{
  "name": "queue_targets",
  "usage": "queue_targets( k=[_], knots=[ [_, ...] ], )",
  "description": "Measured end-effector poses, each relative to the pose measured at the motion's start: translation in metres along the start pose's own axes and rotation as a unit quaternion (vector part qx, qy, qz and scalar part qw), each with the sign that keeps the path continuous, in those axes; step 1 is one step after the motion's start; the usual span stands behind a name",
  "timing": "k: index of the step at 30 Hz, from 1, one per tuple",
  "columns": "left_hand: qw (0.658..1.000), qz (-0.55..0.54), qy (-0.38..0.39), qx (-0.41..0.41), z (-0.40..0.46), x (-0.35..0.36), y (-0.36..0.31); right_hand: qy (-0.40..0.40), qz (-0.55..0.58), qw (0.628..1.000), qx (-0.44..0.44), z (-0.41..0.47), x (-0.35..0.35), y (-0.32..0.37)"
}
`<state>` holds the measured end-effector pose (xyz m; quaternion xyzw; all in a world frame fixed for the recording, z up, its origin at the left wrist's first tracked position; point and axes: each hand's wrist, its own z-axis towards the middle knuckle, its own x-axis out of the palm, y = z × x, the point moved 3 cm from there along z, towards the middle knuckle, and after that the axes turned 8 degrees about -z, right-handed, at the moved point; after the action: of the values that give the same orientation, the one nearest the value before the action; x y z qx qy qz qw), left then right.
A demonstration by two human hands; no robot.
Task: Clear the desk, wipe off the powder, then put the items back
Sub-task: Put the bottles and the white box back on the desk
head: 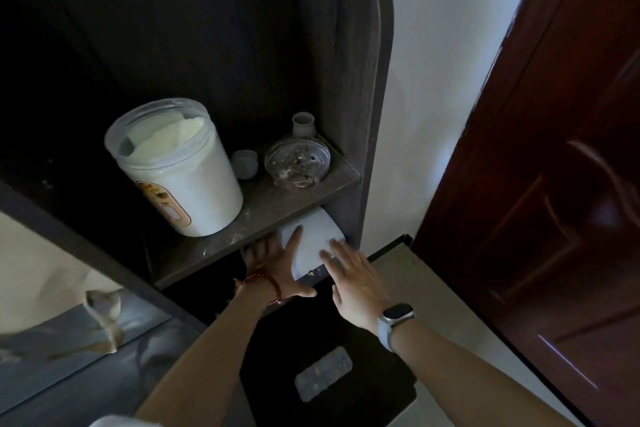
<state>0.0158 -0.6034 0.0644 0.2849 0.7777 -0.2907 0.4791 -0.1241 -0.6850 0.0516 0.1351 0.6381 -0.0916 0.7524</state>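
Observation:
A clear powder jar full of white powder stands on a dark wooden shelf dusted with white specks. Beside it sit a small grey cup, a glass ashtray and a small pale vase. Under the shelf a white box-like object sticks out. My left hand, with a red bead bracelet, lies spread with straight fingers on the object's left side. My right hand, with a watch on the wrist, touches its right side with straight fingers.
The shelf unit's tall dark side panel rises on the right against a white wall. A dark red door stands further right. Below lie a black surface with a grey pad and beige floor. A mirror-like panel is at lower left.

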Motion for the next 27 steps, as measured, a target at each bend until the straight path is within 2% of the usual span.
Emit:
queue_targets(
  k=[7, 9, 10, 12, 15, 18, 20, 22, 24, 27],
  knots=[
    [0.999, 0.025, 0.005, -0.02, 0.004, -0.008, -0.003, -0.046, 0.07, 0.996, -0.035, -0.006, 0.009, -0.016],
    [0.999, 0.037, 0.008, -0.019, 0.0, -0.003, -0.007, -0.095, 0.142, 0.985, -0.006, -0.012, 0.006, -0.018],
    [0.999, 0.031, 0.002, -0.017, -0.003, 0.002, -0.007, -0.122, 0.191, 0.973, 0.035, -0.017, 0.003, -0.02],
    [0.999, 0.005, -0.025, -0.021, -0.01, 0.01, -0.007, -0.128, 0.311, 0.927, 0.164, -0.025, 0.002, -0.026],
    [0.999, 0.023, -0.037, -0.002, -0.024, 0.018, -0.016, -0.039, 0.468, 0.822, 0.322, -0.026, 0.01, -0.033],
    [0.998, 0.033, -0.053, 0.0, -0.033, 0.021, -0.023, 0.054, 0.623, 0.688, 0.367, -0.016, 0.021, -0.029],
    [0.997, 0.033, -0.07, 0.005, -0.035, 0.023, -0.023, 0.065, 0.668, 0.631, 0.39, -0.011, 0.025, -0.029],
    [0.997, 0.034, -0.071, 0.01, -0.038, 0.022, -0.023, 0.075, 0.682, 0.614, 0.39, -0.01, 0.026, -0.031],
    [0.996, 0.029, -0.084, 0.025, -0.042, 0.021, -0.023, 0.086, 0.689, 0.615, 0.374, -0.013, 0.022, -0.033],
    [0.983, 0.034, -0.17, 0.065, -0.057, 0.023, -0.026, 0.091, 0.675, 0.662, 0.312, -0.024, 0.01, -0.034]
  ],
)
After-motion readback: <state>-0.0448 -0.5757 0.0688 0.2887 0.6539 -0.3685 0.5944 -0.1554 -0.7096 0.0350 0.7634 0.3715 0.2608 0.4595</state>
